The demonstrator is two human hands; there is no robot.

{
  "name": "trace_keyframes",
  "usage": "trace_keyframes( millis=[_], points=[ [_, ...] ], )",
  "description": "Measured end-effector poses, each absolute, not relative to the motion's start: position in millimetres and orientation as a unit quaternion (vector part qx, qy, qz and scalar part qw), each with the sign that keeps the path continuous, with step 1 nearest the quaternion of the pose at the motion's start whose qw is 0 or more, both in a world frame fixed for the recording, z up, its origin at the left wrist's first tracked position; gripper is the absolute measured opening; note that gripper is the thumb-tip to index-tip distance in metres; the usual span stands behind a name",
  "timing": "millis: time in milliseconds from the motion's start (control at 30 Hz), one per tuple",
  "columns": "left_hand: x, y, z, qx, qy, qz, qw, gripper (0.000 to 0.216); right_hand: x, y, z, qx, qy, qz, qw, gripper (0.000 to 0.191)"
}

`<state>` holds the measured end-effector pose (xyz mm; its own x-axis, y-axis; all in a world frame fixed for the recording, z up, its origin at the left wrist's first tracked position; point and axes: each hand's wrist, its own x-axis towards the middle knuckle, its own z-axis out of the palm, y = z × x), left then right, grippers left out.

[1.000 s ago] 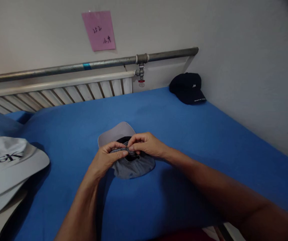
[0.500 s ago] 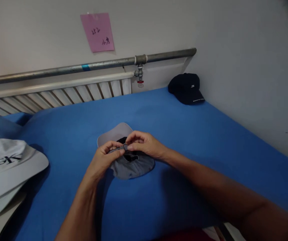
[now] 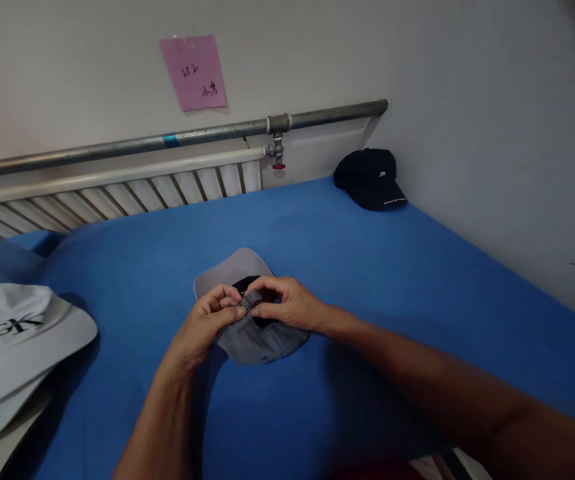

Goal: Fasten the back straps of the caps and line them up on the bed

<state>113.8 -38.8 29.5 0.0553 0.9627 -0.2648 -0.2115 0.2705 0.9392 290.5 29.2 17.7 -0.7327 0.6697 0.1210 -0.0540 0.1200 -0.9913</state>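
Note:
A grey cap (image 3: 257, 340) lies on the blue-covered surface (image 3: 367, 280), its pale brim (image 3: 227, 269) pointing away from me. My left hand (image 3: 202, 327) and my right hand (image 3: 287, 303) meet over the cap's rear opening. Both pinch the cap's back strap (image 3: 250, 300) between thumb and fingers, the left from the left side, the right from the right. The strap's small buckle shows between the two thumbs.
White bucket hats (image 3: 12, 347) with a black logo are stacked at the left edge. A dark navy cap (image 3: 370, 179) sits in the far right corner by the wall. A metal pipe (image 3: 177, 139) with a valve and a radiator run along the back wall under a pink note (image 3: 193, 72).
Both hands kept hold of the strap and shifted slightly; the strap and buckle are now pulled tighter between the thumbs. The cap stays in place.

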Motion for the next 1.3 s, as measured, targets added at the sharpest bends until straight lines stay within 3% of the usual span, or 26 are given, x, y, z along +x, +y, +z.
trace_keyframes(
  millis=[400,600,1300],
  points=[
    [110,-37,25,0.385,0.538,0.446,0.602,0.016,289,27,13,-0.223,-0.708,0.593,0.312,0.017],
    [107,-39,23,0.417,0.53,0.426,0.603,0.023,289,29,12,-0.225,-0.728,0.572,0.306,0.018],
    [109,-40,29,0.378,0.52,0.4,0.653,0.031,291,27,15,-0.209,-0.622,0.71,0.255,0.023]
  ],
)
